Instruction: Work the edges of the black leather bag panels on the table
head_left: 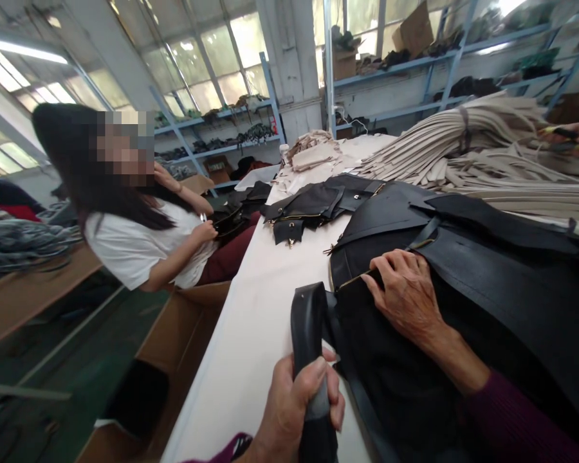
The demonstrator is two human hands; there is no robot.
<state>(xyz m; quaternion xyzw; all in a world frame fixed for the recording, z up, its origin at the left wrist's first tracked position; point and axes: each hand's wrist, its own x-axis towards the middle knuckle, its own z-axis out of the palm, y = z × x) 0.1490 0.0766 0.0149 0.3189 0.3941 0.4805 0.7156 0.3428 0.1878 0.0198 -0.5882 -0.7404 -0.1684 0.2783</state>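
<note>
So the left hand point(302, 399) is wrapped around a black strap point(309, 321), thumb across it, with the loop poking up above the fist. The right hand point(408, 296) is on top of the black bag point(390, 373), fingers curled over near its zipper point(357, 280); can't tell if it's gripping anything. The bag lies on the right side of the white counter point(251, 308). Just past it there are smaller black pieces point(309, 200) with metal clasps, and to the right of those a big bundle of beige strips point(429, 141). Over on the left a person point(149, 238) in a white T-shirt sits by the counter, next to an open cardboard box point(174, 341). Blue shelves point(390, 72) run along the back.
</note>
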